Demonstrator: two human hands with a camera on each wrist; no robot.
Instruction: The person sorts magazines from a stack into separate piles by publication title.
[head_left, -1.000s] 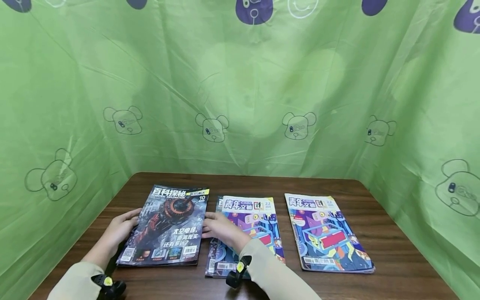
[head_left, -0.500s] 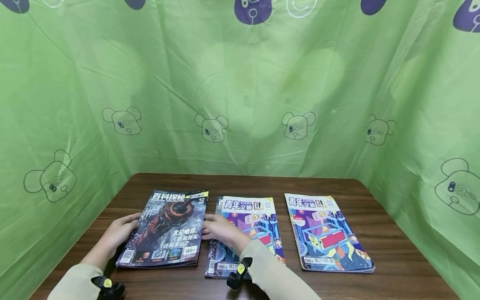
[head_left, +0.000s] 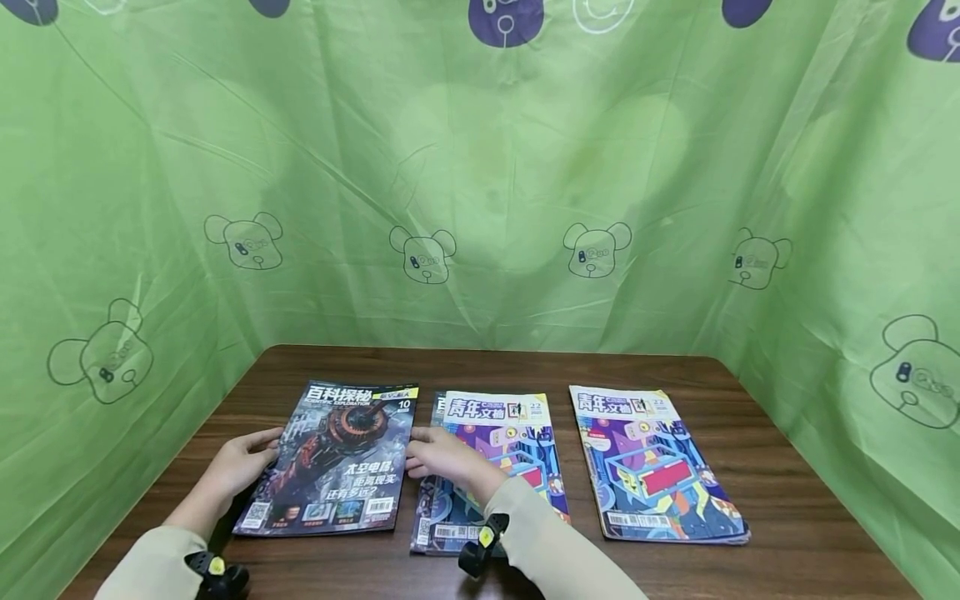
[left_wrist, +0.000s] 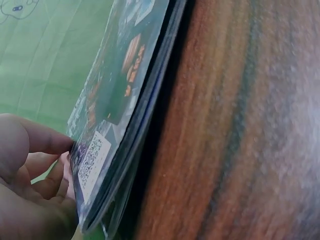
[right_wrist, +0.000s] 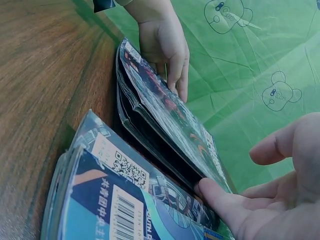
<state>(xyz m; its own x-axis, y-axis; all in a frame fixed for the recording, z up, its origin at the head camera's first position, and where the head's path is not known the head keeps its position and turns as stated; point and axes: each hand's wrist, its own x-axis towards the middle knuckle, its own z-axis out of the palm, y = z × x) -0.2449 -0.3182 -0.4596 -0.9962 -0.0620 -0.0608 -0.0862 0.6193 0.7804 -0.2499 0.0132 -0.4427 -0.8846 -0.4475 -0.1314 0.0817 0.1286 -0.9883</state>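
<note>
A dark magazine stack [head_left: 337, 467] lies at the left of the table, a sci-fi cover on top. In the right wrist view the stack's edges [right_wrist: 150, 120] are spread, with a gap between layers. My left hand [head_left: 236, 471] touches the stack's left side; in the left wrist view its fingers [left_wrist: 47, 140] meet the cover's edge near a QR code. My right hand [head_left: 450, 458] is at the right side, a fingertip against the edge and the other fingers apart. Beneath this hand lies a purple magazine [head_left: 536, 442] over a darker magazine [head_left: 422, 521].
Another purple magazine pile [head_left: 660, 475] lies at the right of the brown wooden table [head_left: 480, 367]. Green curtains [head_left: 480, 183] with bear drawings stand behind and at both sides. Black devices are strapped on both wrists, the right one [head_left: 482, 546] over the nearest magazine's lower edge.
The far edge of the dark magazine stack has come down a little since a second ago, then stayed about level. Both hands have hardly moved; the purple magazines are where they were.
</note>
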